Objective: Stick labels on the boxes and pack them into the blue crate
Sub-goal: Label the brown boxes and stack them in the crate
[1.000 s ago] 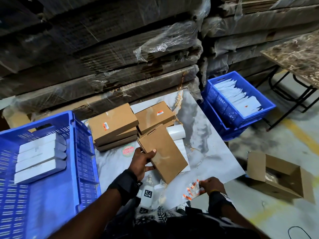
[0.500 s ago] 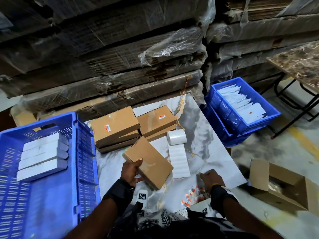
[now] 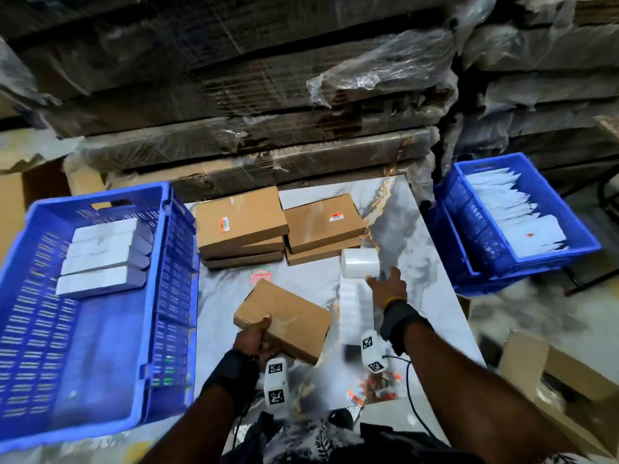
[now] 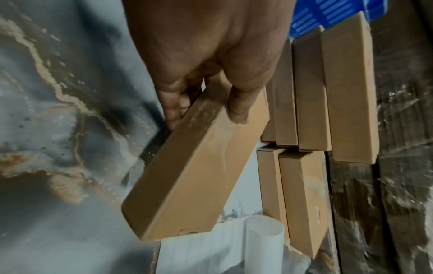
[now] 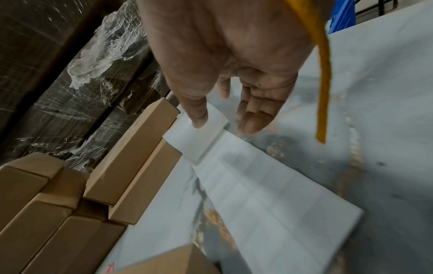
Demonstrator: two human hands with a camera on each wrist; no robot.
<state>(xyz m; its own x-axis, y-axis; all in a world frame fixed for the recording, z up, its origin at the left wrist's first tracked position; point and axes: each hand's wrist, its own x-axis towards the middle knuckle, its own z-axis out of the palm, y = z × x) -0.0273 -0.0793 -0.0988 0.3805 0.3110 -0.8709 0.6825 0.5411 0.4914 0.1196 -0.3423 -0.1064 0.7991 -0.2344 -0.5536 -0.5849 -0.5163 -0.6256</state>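
Observation:
My left hand (image 3: 263, 334) grips a plain brown box (image 3: 284, 318) by its near corner, tilted just above the marble table (image 3: 412, 236). The left wrist view shows the thumb on top and the fingers underneath (image 4: 206, 111) the box (image 4: 194, 176). My right hand (image 3: 383, 279) is open with its fingers spread at the white label roll (image 3: 360, 262), whose strip (image 3: 355, 306) trails toward me. In the right wrist view the thumb (image 5: 199, 115) touches the roll (image 5: 194, 144). The blue crate (image 3: 157, 296) at the left holds several white boxes (image 3: 100, 259).
Two stacks of labelled brown boxes (image 3: 239, 222) (image 3: 323, 222) stand at the table's back. A second blue crate (image 3: 469, 229) with white packets sits at the right, an open carton (image 3: 552, 380) on the floor. Orange stickers (image 3: 371, 390) lie by the front edge. Wrapped cardboard (image 3: 268, 112) rises behind.
My left hand has drawn the brown box toward me and to the left. My right hand has left the orange stickers and reached forward to the label roll.

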